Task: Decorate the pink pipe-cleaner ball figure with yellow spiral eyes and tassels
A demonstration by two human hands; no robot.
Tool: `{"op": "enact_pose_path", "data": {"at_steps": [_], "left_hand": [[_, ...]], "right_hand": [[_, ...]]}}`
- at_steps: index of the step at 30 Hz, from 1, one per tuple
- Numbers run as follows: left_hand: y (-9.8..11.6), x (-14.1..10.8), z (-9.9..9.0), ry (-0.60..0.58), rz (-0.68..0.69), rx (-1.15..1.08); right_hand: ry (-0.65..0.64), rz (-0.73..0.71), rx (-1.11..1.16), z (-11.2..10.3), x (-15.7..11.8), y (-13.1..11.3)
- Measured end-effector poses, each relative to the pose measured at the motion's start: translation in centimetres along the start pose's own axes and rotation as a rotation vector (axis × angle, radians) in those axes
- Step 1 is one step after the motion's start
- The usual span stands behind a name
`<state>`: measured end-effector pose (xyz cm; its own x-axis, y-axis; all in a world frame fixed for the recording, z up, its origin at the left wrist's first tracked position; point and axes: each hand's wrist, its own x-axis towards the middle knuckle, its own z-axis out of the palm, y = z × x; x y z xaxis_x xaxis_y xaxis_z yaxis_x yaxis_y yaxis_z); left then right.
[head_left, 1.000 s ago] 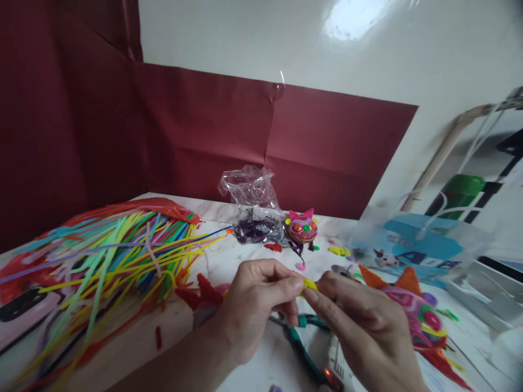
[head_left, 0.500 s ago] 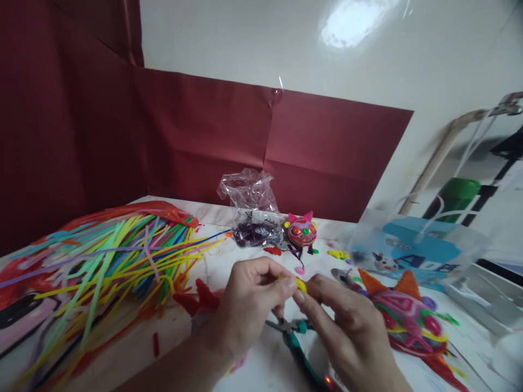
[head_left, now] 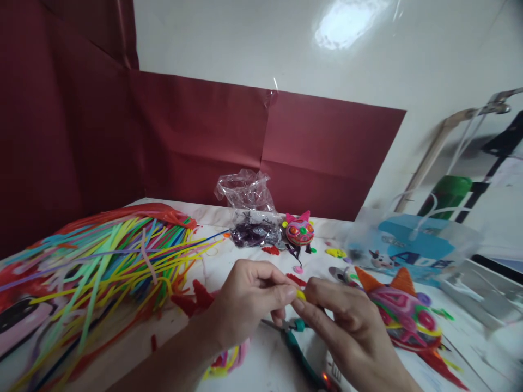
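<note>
Between my two hands is a small piece of yellow pipe cleaner [head_left: 301, 294], mostly covered by the fingers. My left hand [head_left: 251, 296] pinches it between thumb and forefinger. From the other side my right hand [head_left: 347, 313] has its thumb and fingertips closed on it. Beneath the hands lie pliers [head_left: 296, 348] with teal handles, partly hidden by the right hand. Beside my left wrist is a red pointed pipe-cleaner piece [head_left: 200, 298], and a colourful coiled piece [head_left: 229, 362] shows below the wrist. A red strip [head_left: 296, 279] lies just behind the fingertips.
A heap of coloured pipe cleaners [head_left: 134, 250] spreads over the left. A clear plastic bag [head_left: 251, 218] with dark contents and a small pink-eared figure [head_left: 300, 231] stand at the back. On the right are a larger orange-eared figure [head_left: 408, 316], a blue printed bag [head_left: 420, 245] and a glue gun [head_left: 333, 370].
Both hands stay pinched on the yellow piece, which shows less between the fingers. A red strip now shows behind them, and more of the coiled piece under my left wrist. The view has shifted slightly.
</note>
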<state>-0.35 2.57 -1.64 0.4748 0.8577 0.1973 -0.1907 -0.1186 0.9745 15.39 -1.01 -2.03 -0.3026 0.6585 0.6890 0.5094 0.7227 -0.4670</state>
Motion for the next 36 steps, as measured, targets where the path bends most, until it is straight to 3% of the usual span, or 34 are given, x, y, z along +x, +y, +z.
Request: {"op": "enact_pose_path", "data": {"at_steps": [6,11,18,26,36], "left_hand": [[-1.0,-0.3,1.3,0.064,0.015,-0.271],[-1.2,-0.5,2.6,0.148,0.028,-0.43],[-0.7,-0.4,1.5,0.135,0.04,-0.332],[-0.3,-0.5,2.3,0.206,-0.036,-0.499],[-0.6,-0.6,1.8,0.209,0.275,-0.003]], "right_hand": [[0.155,-0.084,0.066,0.8,-0.3,0.2],[0.254,-0.043,0.111,1.6,-0.4,-0.4],[0.256,0.01,0.113,2.3,-0.3,-0.5],[0.27,-0.03,0.092,2.4,-0.5,-0.3],[0.34,0.106,0.168,2.6,-0.7,-0.7]]}}
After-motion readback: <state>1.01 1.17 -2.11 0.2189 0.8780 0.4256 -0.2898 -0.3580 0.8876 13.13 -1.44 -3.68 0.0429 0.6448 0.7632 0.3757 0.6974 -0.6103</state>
